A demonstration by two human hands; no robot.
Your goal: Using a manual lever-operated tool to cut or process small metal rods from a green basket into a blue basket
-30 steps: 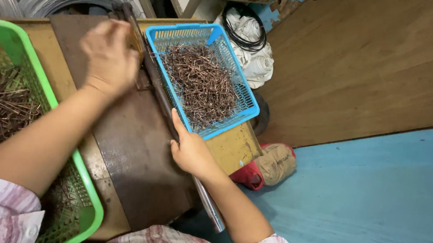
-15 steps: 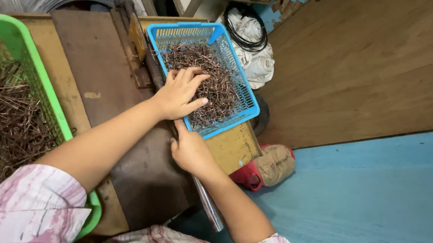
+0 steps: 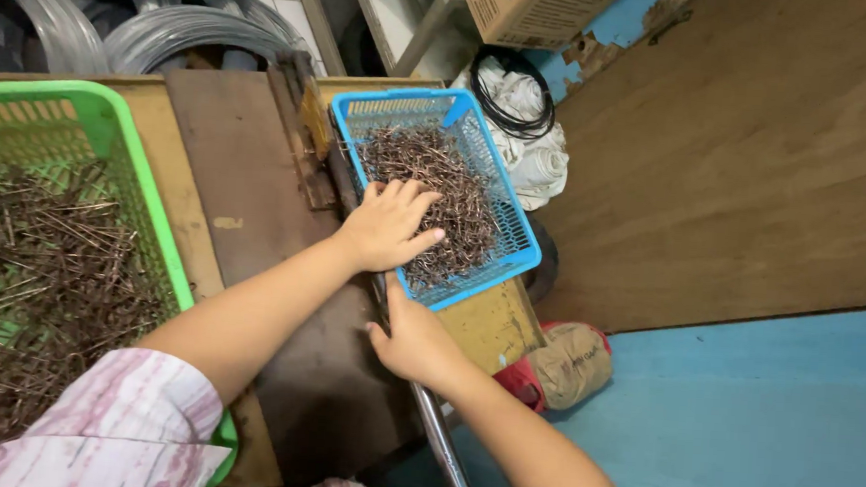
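Leftmost, filling the left edge of the frame: a green plastic basket (image 3: 128, 155) heaped with long rusty-brown nails (image 3: 40, 280), resting on the wooden surface (image 3: 172, 172). Below it, at the lower left corner, a pink-and-white patterned sleeve (image 3: 111, 434), the bare forearm running up and right from it. Further right, a dark worn board (image 3: 246, 192) lying across the surface, with coils of grey wire (image 3: 175, 32) behind it at the top of the frame. Next, near centre, the left hand (image 3: 389, 226), palm down and fingers spread, lying flat on the pile of short brown nails (image 3: 451, 189) at the near-left corner of the blue plastic basket (image 3: 501, 198); grip open, pinching nothing visible. Just below, the right hand (image 3: 417, 343), set against the basket's near rim beside a metal bar (image 3: 439, 439) that runs down toward the bottom edge; fingers hidden under the hand, so cannot tell whether that grip is closed or loose. Blue basket itself centre frame, tilted, sitting on a yellowish part of the surface (image 3: 488, 327), nails piled mostly in its middle and left half. Right of the basket, a bundle of white cloth (image 3: 543, 160) topped by a loop of black cable (image 3: 512, 98), a cardboard box (image 3: 538, 4) above at the top edge. Lower down, a tan and red bag (image 3: 561, 367) on the blue floor (image 3: 762, 434). Farthest right, a large brown wooden panel (image 3: 748, 163) covering the upper right of the frame.
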